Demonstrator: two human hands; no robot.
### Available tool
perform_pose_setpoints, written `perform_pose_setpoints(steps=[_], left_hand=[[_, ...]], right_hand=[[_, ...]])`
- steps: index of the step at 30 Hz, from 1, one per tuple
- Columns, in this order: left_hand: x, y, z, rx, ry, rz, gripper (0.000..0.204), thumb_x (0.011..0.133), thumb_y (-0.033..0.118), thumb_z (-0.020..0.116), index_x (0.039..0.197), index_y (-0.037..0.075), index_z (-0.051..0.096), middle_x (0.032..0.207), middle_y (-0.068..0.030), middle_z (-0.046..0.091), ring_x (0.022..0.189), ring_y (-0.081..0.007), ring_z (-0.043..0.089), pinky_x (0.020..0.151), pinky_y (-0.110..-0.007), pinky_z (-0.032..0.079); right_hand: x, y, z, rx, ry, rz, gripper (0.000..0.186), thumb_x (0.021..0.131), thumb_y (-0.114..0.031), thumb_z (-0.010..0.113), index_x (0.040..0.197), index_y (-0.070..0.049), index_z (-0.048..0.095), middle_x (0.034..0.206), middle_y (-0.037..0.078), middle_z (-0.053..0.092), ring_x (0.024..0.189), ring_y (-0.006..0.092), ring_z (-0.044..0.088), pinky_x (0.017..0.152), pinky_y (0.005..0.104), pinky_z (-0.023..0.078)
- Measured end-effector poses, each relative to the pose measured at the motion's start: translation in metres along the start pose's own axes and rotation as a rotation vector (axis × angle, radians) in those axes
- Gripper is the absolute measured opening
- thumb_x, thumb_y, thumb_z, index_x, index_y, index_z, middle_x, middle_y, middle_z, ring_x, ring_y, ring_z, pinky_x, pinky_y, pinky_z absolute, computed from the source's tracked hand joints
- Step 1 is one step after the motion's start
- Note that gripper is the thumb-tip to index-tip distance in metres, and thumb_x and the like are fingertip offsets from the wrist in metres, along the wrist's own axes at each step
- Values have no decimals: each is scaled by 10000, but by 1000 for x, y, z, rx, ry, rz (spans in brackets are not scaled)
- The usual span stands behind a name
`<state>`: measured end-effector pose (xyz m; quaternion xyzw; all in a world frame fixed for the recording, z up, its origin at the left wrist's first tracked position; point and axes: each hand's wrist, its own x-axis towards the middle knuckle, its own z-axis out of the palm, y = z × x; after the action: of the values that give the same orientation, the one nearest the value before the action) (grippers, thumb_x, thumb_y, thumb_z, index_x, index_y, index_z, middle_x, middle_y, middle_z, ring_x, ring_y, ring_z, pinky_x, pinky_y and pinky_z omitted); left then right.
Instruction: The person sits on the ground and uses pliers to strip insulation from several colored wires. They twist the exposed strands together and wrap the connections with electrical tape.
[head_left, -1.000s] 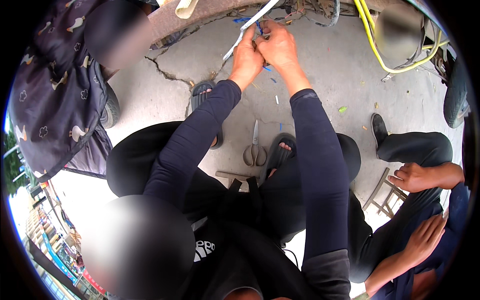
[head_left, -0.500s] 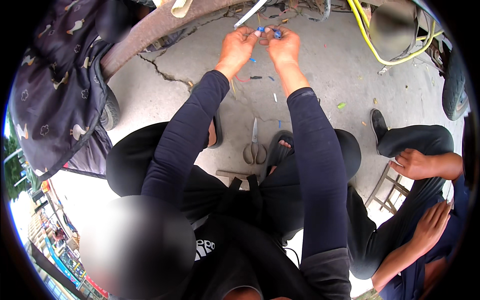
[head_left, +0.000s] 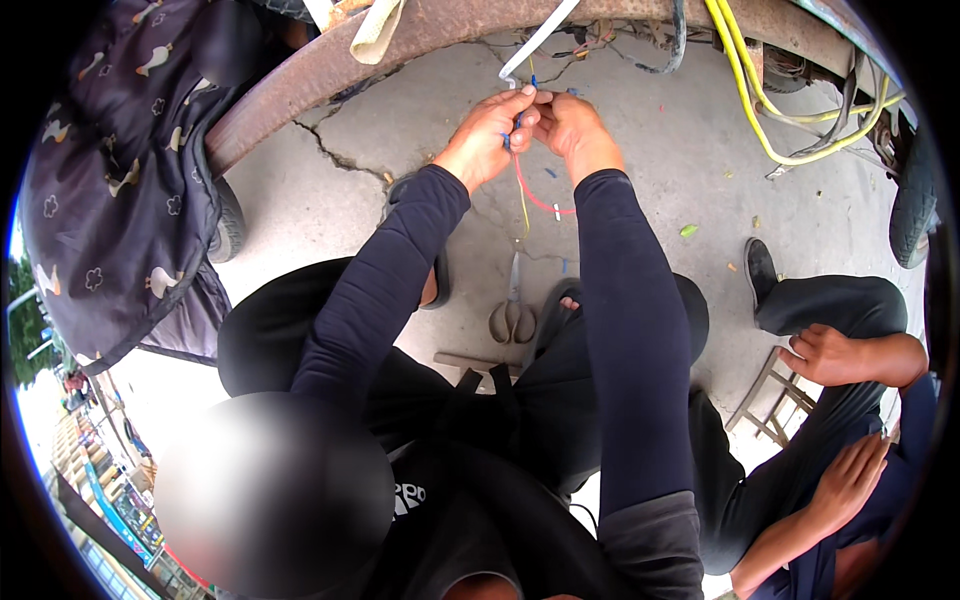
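Observation:
Both of my hands meet under a rusty metal frame, fingertips close together. My left hand (head_left: 486, 136) is closed on a thin blue strip (head_left: 507, 143), whose exact kind I cannot tell. Against it, my right hand (head_left: 580, 128) pinches with curled fingers; what lies inside them is hidden. Just above the fingertips, a yellow wire with a blue-covered section (head_left: 534, 81) runs up toward the frame. A red wire (head_left: 541, 196) and a thin yellow wire (head_left: 524, 205) dangle below my hands. Scissors (head_left: 513, 310) lie on the ground between my feet.
The rusty frame (head_left: 270, 105) arches overhead, with a white tube (head_left: 540, 40) and yellow cables (head_left: 760, 120) hanging from it. A patterned dark cover (head_left: 120, 190) drapes at left. At right, another person's hands (head_left: 825, 355) rest near a low stool (head_left: 768, 400).
My hands have come nearer to me and lower, still together. The red and yellow wires now hang below them, and the blue-covered section shows above. The view has shifted slightly.

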<state>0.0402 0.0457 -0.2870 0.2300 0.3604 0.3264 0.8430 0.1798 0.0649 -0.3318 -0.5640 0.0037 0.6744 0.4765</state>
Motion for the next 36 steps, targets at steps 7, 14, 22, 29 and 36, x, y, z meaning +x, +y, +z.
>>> perform_pose_setpoints(steps=[7,14,22,29,36], left_hand=[[-1,-28,10,360,258,242,409,977,230,581,1312,13,489,840,-45,628,537,-77,462,493,-226,377],[12,-66,-9,928,451,889,568,937,153,583,1465,92,384,786,-50,683,634,-161,619,620,-306,490],[-24,-45,20,1116,393,594,455,930,130,525,1377,77,458,748,-142,690,739,-324,682,672,-402,512],[-18,-33,3,979,405,532,338,964,222,565,1205,-13,539,700,-37,617,563,-126,536,538,-291,449],[-11,-6,0,375,191,117,212,1000,206,517,1000,10,598,697,23,502,539,-77,406,492,-226,350]], right_hand=[[-24,-4,-25,-423,157,-439,294,923,-212,592,1113,12,620,946,115,670,828,238,656,719,365,549],[-64,26,9,-1254,301,-1197,233,819,-221,663,1025,-118,701,969,154,707,852,360,682,729,459,545],[-88,20,-3,-1121,377,-1079,222,852,-213,622,968,-49,717,826,202,696,808,367,678,745,438,534],[-91,27,6,-133,133,-477,205,899,-170,557,847,7,647,761,67,647,653,184,582,627,364,490],[-42,16,10,166,129,-118,184,939,-185,479,831,-66,568,705,24,566,612,175,528,595,346,494]])
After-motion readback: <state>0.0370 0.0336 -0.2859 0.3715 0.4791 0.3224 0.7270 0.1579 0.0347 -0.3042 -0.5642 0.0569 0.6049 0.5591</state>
